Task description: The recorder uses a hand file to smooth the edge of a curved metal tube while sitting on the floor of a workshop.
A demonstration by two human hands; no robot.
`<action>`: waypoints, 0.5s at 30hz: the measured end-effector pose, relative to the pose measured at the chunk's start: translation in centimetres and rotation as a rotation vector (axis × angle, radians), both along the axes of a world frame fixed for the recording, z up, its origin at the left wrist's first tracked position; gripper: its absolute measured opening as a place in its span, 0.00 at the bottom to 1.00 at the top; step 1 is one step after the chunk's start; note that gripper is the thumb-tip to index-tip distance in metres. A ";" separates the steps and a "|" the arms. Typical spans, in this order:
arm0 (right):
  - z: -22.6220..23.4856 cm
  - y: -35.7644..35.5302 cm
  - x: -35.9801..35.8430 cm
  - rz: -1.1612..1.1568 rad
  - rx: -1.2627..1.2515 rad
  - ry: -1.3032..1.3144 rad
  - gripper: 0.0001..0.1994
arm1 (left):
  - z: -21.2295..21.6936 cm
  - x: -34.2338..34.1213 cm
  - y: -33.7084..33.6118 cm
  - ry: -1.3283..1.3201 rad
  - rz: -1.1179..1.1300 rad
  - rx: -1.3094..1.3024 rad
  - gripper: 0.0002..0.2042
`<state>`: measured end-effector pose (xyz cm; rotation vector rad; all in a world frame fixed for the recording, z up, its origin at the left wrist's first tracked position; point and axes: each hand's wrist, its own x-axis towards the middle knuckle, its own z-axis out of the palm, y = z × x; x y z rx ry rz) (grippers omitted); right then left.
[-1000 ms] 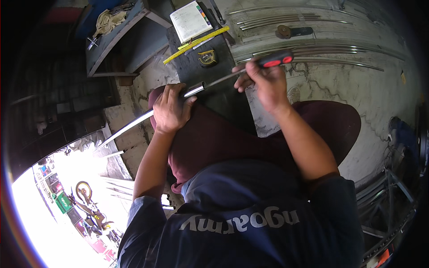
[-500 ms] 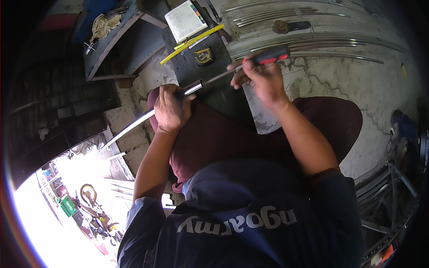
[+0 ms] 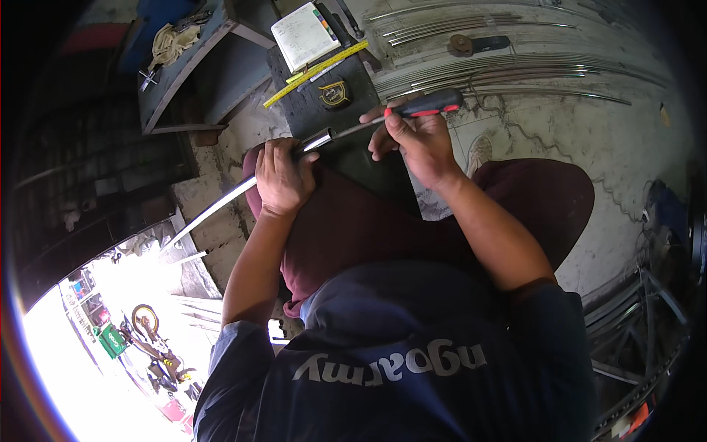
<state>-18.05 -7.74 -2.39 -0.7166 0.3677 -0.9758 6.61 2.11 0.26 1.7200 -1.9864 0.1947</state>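
My left hand [image 3: 283,177] is wrapped round a long shiny metal tube [image 3: 221,208], which rests over my thigh and slants down to the left. The tube's near end sticks out past my thumb. In my right hand [image 3: 423,144] is a screwdriver [image 3: 427,104] with a black and red handle, pinched between thumb and fingers. Its thin shaft points left, with the tip at or inside the tube's end; exactly how deep I cannot tell. Some of the right fingers stretch out beneath the shaft.
Ahead, a dark bench [image 3: 317,118] carries an open notebook [image 3: 305,38], a yellow folding ruler [image 3: 317,72] and a tape measure [image 3: 335,94]. Thin metal rods [image 3: 501,70] and an angle grinder [image 3: 479,45] lie on the floor. A metal frame [image 3: 641,331] stands at right.
My right hand has moved left and slightly down with the screwdriver, so less of its shaft shows outside the tube's end. The left hand has barely moved.
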 end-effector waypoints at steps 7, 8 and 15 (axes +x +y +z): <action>0.6 -4.6 -4.8 -0.173 0.248 0.030 0.16 | 2.6 -0.2 1.0 -0.020 -0.086 0.006 0.16; 0.5 -4.7 -5.1 -0.184 0.257 0.061 0.18 | 3.0 -0.1 1.0 -0.030 -0.096 0.042 0.16; 1.6 -0.3 0.0 -0.097 0.099 0.063 0.08 | 1.9 -1.0 1.2 0.033 0.033 0.114 0.28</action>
